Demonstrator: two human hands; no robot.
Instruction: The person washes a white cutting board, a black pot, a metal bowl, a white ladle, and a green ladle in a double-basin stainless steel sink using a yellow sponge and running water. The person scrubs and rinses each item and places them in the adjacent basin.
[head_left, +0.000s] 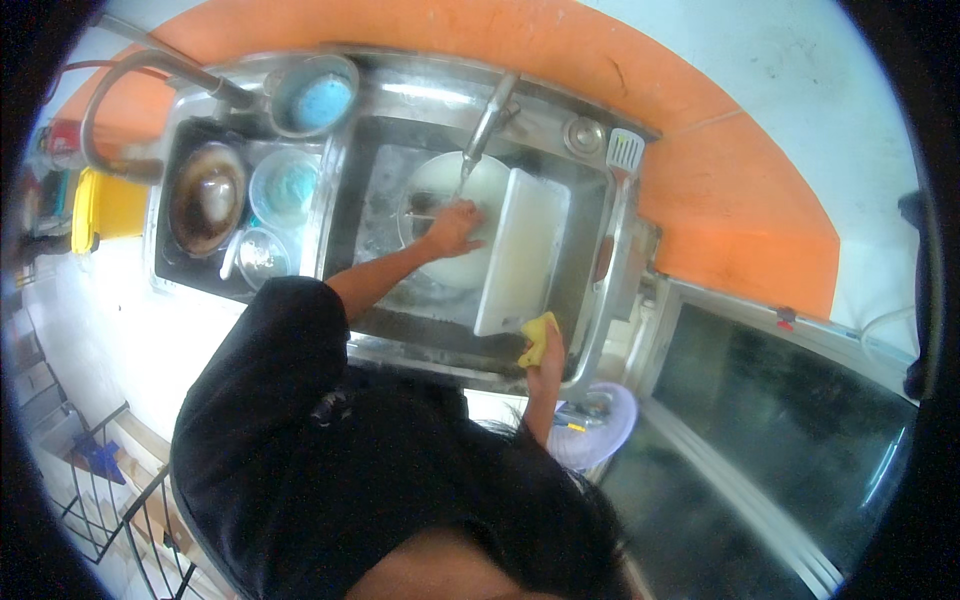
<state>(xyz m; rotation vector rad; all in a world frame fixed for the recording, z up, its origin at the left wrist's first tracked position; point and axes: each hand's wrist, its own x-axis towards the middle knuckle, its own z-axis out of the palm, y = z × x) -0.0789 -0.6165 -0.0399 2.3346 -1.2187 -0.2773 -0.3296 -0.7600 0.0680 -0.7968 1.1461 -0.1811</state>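
My left hand point(455, 230) reaches under the faucet point(488, 125), over a round white bowl or basin point(460, 272) in the right sink. Its fingers are curled by the falling water; a thin dark and metallic item point(424, 208) lies beside them, and what they grip is not clear. My right hand point(546, 370) is closed around a yellow sponge point(538, 338) at the sink's front edge. The sponge is by the lower corner of a white cutting board point(522, 250), which leans tilted in the sink, right of the round basin.
In the left sink stand a brown-stained pan point(208, 200), a clear bowl point(285, 187) and a smaller clear container point(262, 258). A pot with blue liquid point(322, 100) sits on the back ledge. A white slotted turner point(625, 150) lies at the back right. Below is a lilac basin point(612, 440).
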